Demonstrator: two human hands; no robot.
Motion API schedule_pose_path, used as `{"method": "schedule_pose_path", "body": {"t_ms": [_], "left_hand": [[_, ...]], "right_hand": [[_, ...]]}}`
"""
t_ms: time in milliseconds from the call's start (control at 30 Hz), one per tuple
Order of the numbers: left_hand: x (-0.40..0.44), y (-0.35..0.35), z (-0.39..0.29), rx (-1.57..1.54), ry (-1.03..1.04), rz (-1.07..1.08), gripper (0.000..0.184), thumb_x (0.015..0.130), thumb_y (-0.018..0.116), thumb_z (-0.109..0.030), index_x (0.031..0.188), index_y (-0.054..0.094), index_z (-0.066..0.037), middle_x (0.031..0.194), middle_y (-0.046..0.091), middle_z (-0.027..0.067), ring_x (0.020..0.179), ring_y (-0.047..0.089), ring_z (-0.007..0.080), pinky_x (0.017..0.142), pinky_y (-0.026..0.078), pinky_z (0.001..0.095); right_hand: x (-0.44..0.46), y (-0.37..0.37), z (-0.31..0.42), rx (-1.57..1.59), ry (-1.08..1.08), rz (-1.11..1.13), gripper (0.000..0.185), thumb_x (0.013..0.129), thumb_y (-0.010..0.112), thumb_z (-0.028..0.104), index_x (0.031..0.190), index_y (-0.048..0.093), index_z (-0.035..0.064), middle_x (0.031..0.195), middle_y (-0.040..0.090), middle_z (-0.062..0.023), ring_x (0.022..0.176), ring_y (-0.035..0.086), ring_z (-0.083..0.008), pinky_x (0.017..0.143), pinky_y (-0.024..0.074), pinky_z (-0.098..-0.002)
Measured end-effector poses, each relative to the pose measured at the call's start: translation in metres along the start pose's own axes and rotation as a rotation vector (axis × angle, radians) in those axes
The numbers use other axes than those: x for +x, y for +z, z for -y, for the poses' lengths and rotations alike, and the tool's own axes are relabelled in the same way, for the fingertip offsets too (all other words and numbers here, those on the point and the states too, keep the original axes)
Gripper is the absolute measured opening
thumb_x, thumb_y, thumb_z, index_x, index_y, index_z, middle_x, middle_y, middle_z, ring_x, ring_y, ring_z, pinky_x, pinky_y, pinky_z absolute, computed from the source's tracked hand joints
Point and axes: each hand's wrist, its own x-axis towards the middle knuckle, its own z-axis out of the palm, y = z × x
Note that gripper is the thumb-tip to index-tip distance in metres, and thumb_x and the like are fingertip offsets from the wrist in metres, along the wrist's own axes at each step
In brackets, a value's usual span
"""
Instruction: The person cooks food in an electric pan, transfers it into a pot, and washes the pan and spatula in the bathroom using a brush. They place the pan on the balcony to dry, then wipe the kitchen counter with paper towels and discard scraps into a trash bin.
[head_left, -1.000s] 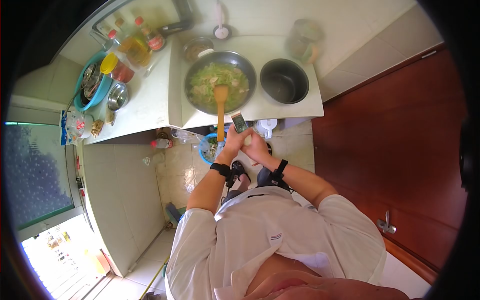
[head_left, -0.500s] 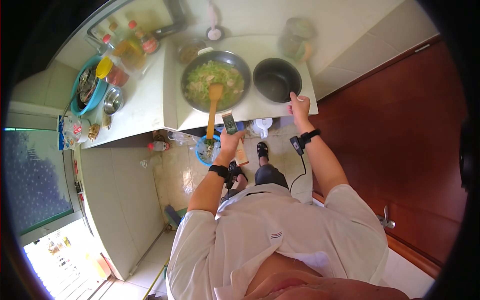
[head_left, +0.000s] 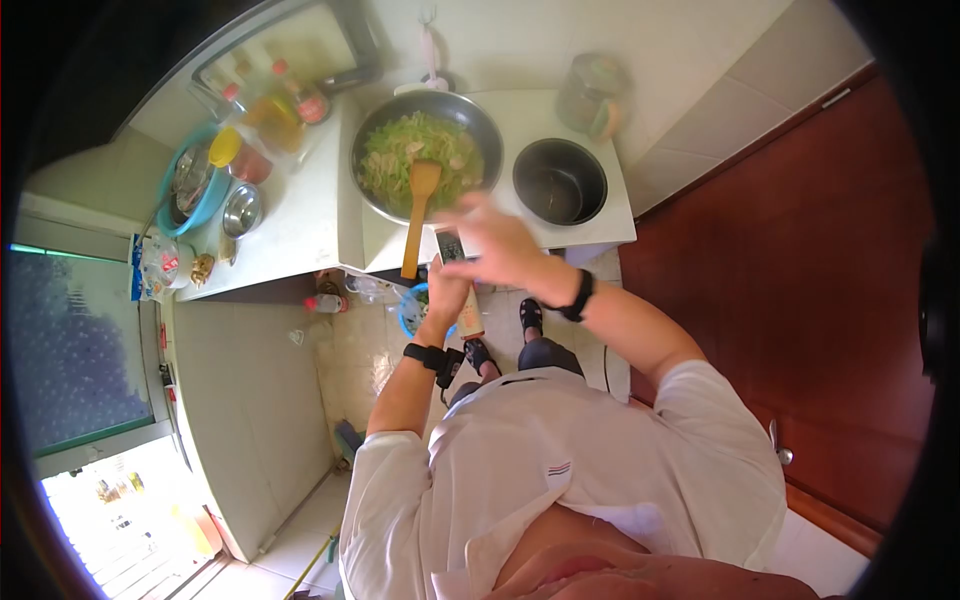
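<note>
My left hand (head_left: 447, 290) is closed around a long narrow carton (head_left: 470, 318), dark at its upper end and cream-orange below. Just above it my right hand (head_left: 495, 243) is smeared by motion, thumb and fingers apart beside the carton's dark end, with nothing visible between them. Beyond both hands stands a wok (head_left: 485, 130) with shredded green vegetables and pale pieces (head_left: 415, 150). A wooden spatula (head_left: 418, 215) rests in it, its handle jutting over the near rim. To the right sits a dark pot (head_left: 560, 182) with nothing visible inside.
On the left counter (head_left: 300, 200) are sauce bottles (head_left: 305, 100), a yellow-lidded jar (head_left: 240, 155), a metal bowl (head_left: 242, 210) and a blue basin (head_left: 190, 222). A lidded container (head_left: 590, 95) stands behind the pot. A blue bin (head_left: 408, 312) is on the floor below; a red-brown door (head_left: 780, 260) is at right.
My right hand has left the dark pot's rim and swung left to the carton's upper end. My left hand still grips the carton, slightly further left. The view has shifted a little.
</note>
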Motion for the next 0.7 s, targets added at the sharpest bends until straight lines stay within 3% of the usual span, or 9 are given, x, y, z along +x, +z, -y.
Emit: {"method": "schedule_pose_path", "body": {"t_ms": [33, 100, 167, 200, 267, 433, 533, 600, 700], "left_hand": [[0.012, -0.005, 0.019, 0.454, 0.556, -0.136, 0.028, 0.078, 0.061, -0.004, 0.105, 0.055, 0.001, 0.076, 0.063, 0.0092, 0.06, 0.062, 0.0192, 0.055, 0.049, 0.0332], [0.02, -0.009, 0.023, 0.905, 1.126, -0.278, 0.032, 0.08, 0.061, -0.006, 0.111, 0.056, 0.002, 0.078, 0.065, 0.0104, 0.062, 0.063, 0.0207, 0.057, 0.05, 0.0341], [0.015, -0.008, 0.006, 0.708, 1.052, -0.233, 0.037, 0.082, 0.06, -0.009, 0.117, 0.055, 0.001, 0.08, 0.067, 0.0108, 0.065, 0.065, 0.0222, 0.058, 0.051, 0.0351], [0.012, -0.008, -0.004, 0.642, 1.026, -0.216, 0.039, 0.083, 0.059, -0.01, 0.119, 0.055, 0.001, 0.081, 0.067, 0.0109, 0.066, 0.066, 0.0227, 0.059, 0.051, 0.0354], [0.002, -0.013, -0.042, 0.313, 0.227, 0.153, 0.033, 0.078, 0.062, -0.006, 0.11, 0.056, 0.003, 0.077, 0.065, 0.0105, 0.063, 0.064, 0.0208, 0.058, 0.052, 0.0341], [-0.001, -0.014, -0.074, 0.174, 0.073, 0.201, 0.023, 0.072, 0.062, 0.004, 0.092, 0.051, 0.001, 0.071, 0.058, 0.0074, 0.058, 0.058, 0.0154, 0.053, 0.048, 0.0301], [0.002, -0.01, -0.086, 0.235, 0.068, 0.234, 0.023, 0.072, 0.063, 0.001, 0.092, 0.051, 0.002, 0.07, 0.058, 0.0082, 0.058, 0.059, 0.0171, 0.053, 0.049, 0.0312], [0.008, -0.006, -0.091, 0.261, 0.081, 0.245, 0.023, 0.072, 0.062, 0.001, 0.092, 0.051, 0.002, 0.07, 0.058, 0.0084, 0.058, 0.059, 0.0174, 0.054, 0.049, 0.0314], [0.015, -0.002, -0.094, 0.335, 0.078, 0.247, 0.022, 0.072, 0.061, 0.0, 0.091, 0.051, 0.002, 0.071, 0.058, 0.009, 0.058, 0.06, 0.0184, 0.054, 0.05, 0.032]], "right_hand": [[0.013, 0.01, 0.021, 0.044, -0.094, 0.124, 0.054, 0.071, 0.079, 0.027, 0.119, 0.059, 0.0163, 0.127, 0.047, -0.0176, 0.094, 0.063, -0.0342, 0.073, 0.054, -0.0426], [0.031, 0.034, 0.035, -0.138, -0.269, 0.1, 0.058, 0.071, 0.076, 0.027, 0.124, 0.057, 0.0162, 0.113, 0.055, -0.0131, 0.096, 0.062, -0.0313, 0.072, 0.0543, -0.0383], [0.04, 0.053, 0.031, -0.372, -0.303, 0.292, 0.029, 0.074, 0.064, 0.014, 0.101, 0.062, 0.0053, 0.094, 0.054, -0.0134, 0.081, 0.063, -0.0302, 0.065, 0.0549, -0.0381], [0.042, 0.053, 0.026, -0.36, -0.353, 0.19, 0.017, 0.073, 0.059, 0.01, 0.088, 0.062, 0.0028, 0.083, 0.052, -0.0094, 0.072, 0.063, -0.0269, 0.058, 0.0536, -0.0373], [0.046, 0.029, 0.016, -0.303, -0.343, 0.06, 0.011, 0.076, 0.059, 0.011, 0.084, 0.063, 0.0047, 0.088, 0.053, -0.0091, 0.075, 0.062, -0.028, 0.061, 0.0531, -0.0377], [0.034, -0.101, -0.027, -0.184, 0.143, -0.235, 0.012, 0.087, 0.057, 0.009, 0.095, 0.063, 0.0045, 0.093, 0.065, -0.013, 0.084, 0.063, -0.0328, 0.071, 0.0507, -0.0407], [0.012, -0.15, -0.09, -0.417, 0.136, -0.138, 0.012, 0.089, 0.056, 0.014, 0.095, 0.062, 0.0061, 0.087, 0.065, -0.0168, 0.08, 0.062, -0.0362, 0.07, 0.0482, -0.0447], [0.007, -0.174, -0.098, -0.435, 0.41, -0.077, 0.016, 0.089, 0.055, 0.013, 0.101, 0.064, 0.0079, 0.086, 0.066, -0.0167, 0.082, 0.062, -0.0382, 0.071, 0.0482, -0.0454], [0.008, -0.184, -0.112, -0.469, 0.431, -0.19, 0.021, 0.088, 0.054, 0.01, 0.105, 0.065, 0.0084, 0.088, 0.066, -0.0164, 0.086, 0.063, -0.0378, 0.073, 0.0484, -0.047]]}}
